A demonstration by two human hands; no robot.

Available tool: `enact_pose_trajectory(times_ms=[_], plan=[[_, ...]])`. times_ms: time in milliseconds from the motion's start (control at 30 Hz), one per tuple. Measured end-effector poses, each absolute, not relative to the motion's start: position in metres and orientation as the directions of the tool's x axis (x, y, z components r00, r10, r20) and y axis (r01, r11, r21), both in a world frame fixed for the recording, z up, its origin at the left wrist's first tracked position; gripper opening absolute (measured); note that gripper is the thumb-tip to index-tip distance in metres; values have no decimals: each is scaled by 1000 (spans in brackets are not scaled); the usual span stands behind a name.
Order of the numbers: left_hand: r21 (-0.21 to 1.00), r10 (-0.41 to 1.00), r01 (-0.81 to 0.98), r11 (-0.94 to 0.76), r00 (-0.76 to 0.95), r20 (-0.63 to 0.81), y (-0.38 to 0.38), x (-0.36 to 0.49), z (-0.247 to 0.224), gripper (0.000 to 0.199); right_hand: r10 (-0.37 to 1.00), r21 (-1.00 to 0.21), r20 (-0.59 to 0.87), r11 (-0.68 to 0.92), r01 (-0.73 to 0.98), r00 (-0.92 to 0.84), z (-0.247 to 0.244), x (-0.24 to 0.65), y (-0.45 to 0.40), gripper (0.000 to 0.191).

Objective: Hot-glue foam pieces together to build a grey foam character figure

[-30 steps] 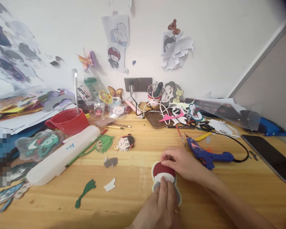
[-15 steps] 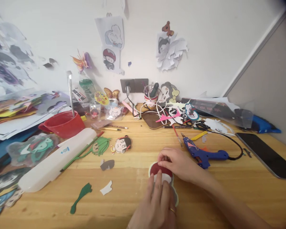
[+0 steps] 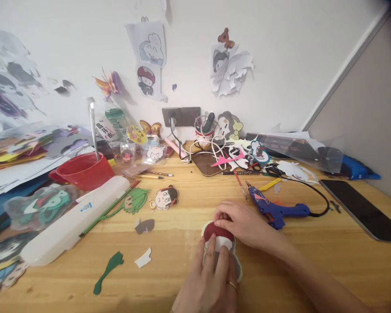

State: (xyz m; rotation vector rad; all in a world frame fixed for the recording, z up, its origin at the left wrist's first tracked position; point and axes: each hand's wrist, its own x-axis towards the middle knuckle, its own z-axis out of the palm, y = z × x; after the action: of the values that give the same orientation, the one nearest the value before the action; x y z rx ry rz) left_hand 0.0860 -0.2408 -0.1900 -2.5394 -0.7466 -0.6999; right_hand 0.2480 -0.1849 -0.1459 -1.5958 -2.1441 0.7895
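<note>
A layered paper cutout (image 3: 223, 232) of a small figure with a dark red cap, a white band and a pale green border lies flat on the desk before me. My left hand (image 3: 207, 280), a ring on one finger, rests on it palm down. Its spread fingertips press on the cap and white band and hide much of the lower part. At the cutout's upper right edge is my right hand (image 3: 241, 224), its fingers curled and thumb and forefinger closed on the border. Left of them lie a grey scrap (image 3: 145, 226), a white scrap (image 3: 143, 258) and a dark green piece (image 3: 108, 271).
A blue glue gun (image 3: 275, 211) lies beyond my right forearm, its cord curving back. A phone (image 3: 361, 208) is farther right. At left are a white case (image 3: 74, 224) and a red cup (image 3: 84, 171). Cables and paper scraps crowd the back around a pen cup (image 3: 204, 135).
The view has shifted slightly. My left fingers have spread wider on the cutout, showing more of the red cap and white band. My right hand stays at the upper edge.
</note>
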Motion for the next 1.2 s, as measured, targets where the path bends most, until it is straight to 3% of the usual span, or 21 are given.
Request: enact_pose_trajectory(times_ms=[167, 500, 700, 1000, 1200], plan=[[-247, 384, 584, -773, 741, 551, -241, 86, -190, 20, 954, -607, -42, 212, 766, -297, -146, 248, -185, 9], [-166, 444, 591, -789, 736, 511, -238, 86, -187, 21, 960, -605, 17, 233, 761, -281, -141, 248, -187, 8], [-158, 435, 579, -800, 740, 513, -236, 87, -182, 17, 981, -618, 81, 189, 763, -178, -116, 254, -196, 11], [-120, 470, 609, -784, 708, 527, -236, 90, -185, 22, 926, -535, 76, 351, 768, -370, -150, 250, -236, 23], [-11, 483, 556, -831, 732, 480, -228, 86, -186, 13, 906, -406, 47, 402, 821, -421, -159, 249, -232, 21]])
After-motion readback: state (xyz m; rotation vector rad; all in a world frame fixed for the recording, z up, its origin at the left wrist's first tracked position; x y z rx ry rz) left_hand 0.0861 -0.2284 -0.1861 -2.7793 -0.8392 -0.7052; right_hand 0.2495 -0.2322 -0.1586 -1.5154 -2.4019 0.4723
